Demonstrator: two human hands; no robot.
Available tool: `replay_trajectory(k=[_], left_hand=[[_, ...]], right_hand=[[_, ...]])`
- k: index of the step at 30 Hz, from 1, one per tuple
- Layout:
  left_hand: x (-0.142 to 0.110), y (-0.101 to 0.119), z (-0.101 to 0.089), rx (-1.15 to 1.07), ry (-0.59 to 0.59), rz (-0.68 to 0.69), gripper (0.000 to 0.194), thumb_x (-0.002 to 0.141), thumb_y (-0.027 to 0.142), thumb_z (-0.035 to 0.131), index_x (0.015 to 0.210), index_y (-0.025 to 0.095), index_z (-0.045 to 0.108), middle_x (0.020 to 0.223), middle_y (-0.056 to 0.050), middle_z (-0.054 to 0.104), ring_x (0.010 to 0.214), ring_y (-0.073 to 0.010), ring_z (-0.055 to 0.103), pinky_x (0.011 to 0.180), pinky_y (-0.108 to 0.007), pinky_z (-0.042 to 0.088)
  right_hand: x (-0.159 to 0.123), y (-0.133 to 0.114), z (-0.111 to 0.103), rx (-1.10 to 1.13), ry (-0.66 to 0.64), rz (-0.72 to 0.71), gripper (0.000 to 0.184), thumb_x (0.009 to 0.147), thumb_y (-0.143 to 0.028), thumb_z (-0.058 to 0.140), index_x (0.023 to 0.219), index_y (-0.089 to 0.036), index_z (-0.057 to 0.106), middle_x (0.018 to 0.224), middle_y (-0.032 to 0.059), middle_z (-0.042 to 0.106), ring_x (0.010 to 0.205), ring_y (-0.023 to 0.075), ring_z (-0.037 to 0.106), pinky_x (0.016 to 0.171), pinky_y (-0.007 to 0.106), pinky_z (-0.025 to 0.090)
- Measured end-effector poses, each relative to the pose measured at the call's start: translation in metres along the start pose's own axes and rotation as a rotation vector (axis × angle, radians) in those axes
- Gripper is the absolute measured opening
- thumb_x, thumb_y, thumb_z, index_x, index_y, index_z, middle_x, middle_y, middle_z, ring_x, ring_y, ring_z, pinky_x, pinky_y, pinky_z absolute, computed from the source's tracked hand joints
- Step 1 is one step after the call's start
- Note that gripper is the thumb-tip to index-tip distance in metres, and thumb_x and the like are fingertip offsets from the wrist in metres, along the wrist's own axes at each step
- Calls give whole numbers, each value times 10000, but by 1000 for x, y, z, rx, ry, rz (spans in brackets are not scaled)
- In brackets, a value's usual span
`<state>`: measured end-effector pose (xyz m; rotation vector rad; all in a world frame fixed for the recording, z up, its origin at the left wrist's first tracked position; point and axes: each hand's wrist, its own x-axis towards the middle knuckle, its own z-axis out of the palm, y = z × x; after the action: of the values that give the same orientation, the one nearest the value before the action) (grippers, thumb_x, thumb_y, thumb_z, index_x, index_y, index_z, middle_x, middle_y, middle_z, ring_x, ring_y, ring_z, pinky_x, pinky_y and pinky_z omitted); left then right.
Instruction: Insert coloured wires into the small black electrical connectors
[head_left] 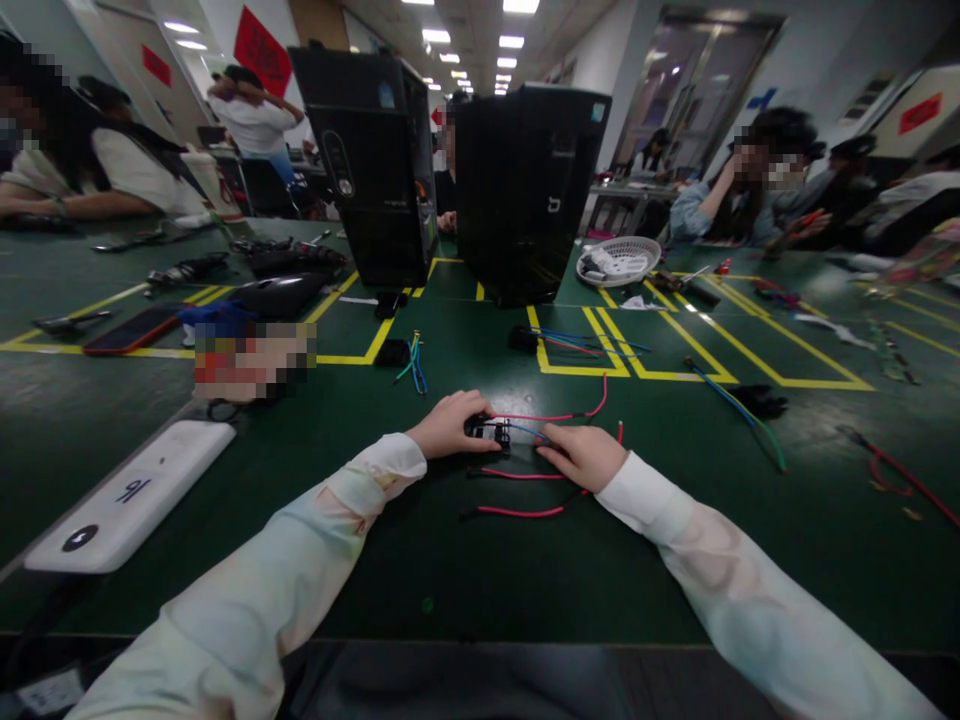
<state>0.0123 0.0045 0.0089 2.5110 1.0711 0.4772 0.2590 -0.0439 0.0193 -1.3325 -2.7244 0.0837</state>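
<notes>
My left hand point(450, 425) is closed around a small black slotted part point(495, 435), perhaps a connector block, steadying it at the tabletop. From this part a thin blue wire point(527, 430) runs to my right hand point(586, 455), which pinches it between thumb and fingers. A red wire point(555, 416) with a bent end stretches just beyond both hands. Nearer to me lie two more red wires, an upper red wire point(517, 474) partly hidden by my right hand and a lower red wire point(521, 512), both with black ends.
Two black computer towers, a left tower point(367, 170) and a right tower point(525, 190), stand ahead on the green table point(360, 570). Black parts with coloured wires point(416, 360) lie before them. A white power bank point(135, 495), a phone point(135, 328) and a white basket point(645, 250) are around. People sit beyond.
</notes>
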Motion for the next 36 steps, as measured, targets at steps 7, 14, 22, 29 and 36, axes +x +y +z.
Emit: replay_trajectory(k=[7, 14, 22, 29, 36], left_hand=[[0, -1, 1, 11, 0, 4, 455, 680, 572, 610, 953, 211, 562, 967, -34, 535, 900, -209, 472, 786, -319, 365], [0, -1, 1, 11, -1, -6, 465, 675, 579, 609, 954, 210, 564, 960, -35, 529, 899, -211, 469, 791, -325, 362], [0, 1, -1, -3, -12, -9, 449, 670, 565, 621, 944, 212, 568, 951, -34, 532, 895, -211, 467, 784, -324, 360], [0, 1, -1, -1, -14, -5, 447, 674, 562, 617, 946, 211, 567, 955, -34, 534, 895, -211, 469, 779, -322, 360], [0, 1, 0, 1, -16, -9, 450, 665, 568, 622, 942, 217, 569, 966, -32, 534, 906, -213, 467, 787, -327, 359]], right_hand=[[1, 1, 0, 65, 11, 32, 217, 883, -345, 403, 923, -190, 550, 769, 33, 640, 675, 140, 568, 556, 226, 304], [5, 25, 2, 395, 47, 55, 296, 868, -364, 396, 790, -162, 599, 714, 36, 622, 661, 131, 549, 604, 230, 369], [1, 19, -5, 753, -111, 33, 438, 825, -508, 421, 883, -131, 637, 518, -25, 484, 482, 87, 412, 471, 210, 304], [5, 23, 1, 977, -56, 215, 547, 726, -613, 488, 877, -100, 600, 474, -67, 374, 432, 60, 323, 425, 203, 229], [3, 22, -1, 664, -73, 82, 470, 849, -516, 356, 884, -138, 634, 541, -3, 527, 481, 94, 443, 481, 218, 308]])
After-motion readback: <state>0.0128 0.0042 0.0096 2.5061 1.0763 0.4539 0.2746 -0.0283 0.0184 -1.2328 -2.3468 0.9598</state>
